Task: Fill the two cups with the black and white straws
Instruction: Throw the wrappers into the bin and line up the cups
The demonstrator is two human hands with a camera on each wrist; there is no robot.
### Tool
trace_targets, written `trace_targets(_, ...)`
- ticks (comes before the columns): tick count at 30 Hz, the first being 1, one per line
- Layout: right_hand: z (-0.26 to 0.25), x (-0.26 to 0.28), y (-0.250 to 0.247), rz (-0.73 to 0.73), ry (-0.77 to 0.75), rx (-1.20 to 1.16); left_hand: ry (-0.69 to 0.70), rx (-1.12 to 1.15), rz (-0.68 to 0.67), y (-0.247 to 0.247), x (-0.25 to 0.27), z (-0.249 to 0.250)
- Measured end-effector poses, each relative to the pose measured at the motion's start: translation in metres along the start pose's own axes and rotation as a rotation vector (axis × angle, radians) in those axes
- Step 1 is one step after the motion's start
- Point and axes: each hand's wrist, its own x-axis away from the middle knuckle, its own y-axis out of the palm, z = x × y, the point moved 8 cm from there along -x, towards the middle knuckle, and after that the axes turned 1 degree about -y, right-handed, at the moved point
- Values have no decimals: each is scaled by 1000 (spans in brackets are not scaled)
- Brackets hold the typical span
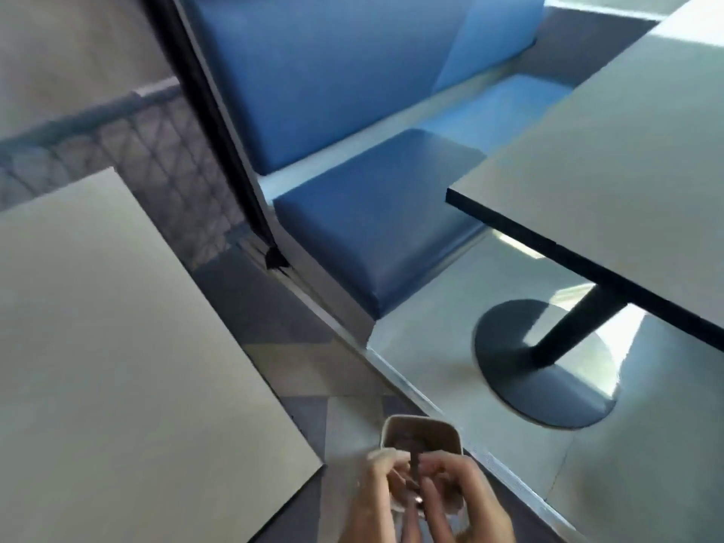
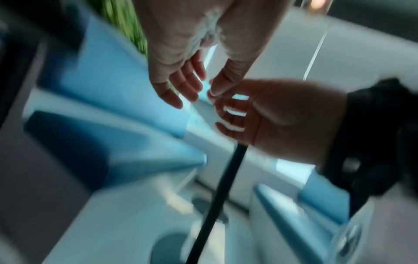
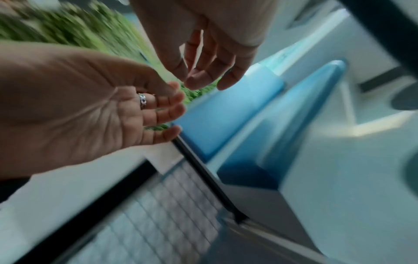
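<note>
Blue booth seats lie behind, while both hands (image 1: 427,495) hold a black straw (image 2: 217,196) above the cup (image 1: 421,435), probably to insert it.

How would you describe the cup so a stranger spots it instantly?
Find the aisle between the grey tables. At its near end, just beyond the left hand and right hand, is the cup: tan, with a rounded-square rim, the only container visible.
</note>
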Motion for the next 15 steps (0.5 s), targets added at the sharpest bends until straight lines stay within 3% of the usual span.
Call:
trace_targets(1,-13,-8,-1,42,-88,-8,19,21,-40,-5,-3,8)
trace_targets(3,-83,-12,-5,-16,-266,-150,129,16,253,-84,4,60)
trace_targets(5,-145,-24,23,-100,-396,-161,176,-35,495,-160,23,77)
trace_targets(11,-258,-17,150,-478,-541,-114,-18,-285,1008,-347,85,30)
trace_targets(15,-309,9,235,-636,-552,-56,-217,-255,1297,-439,150,-28)
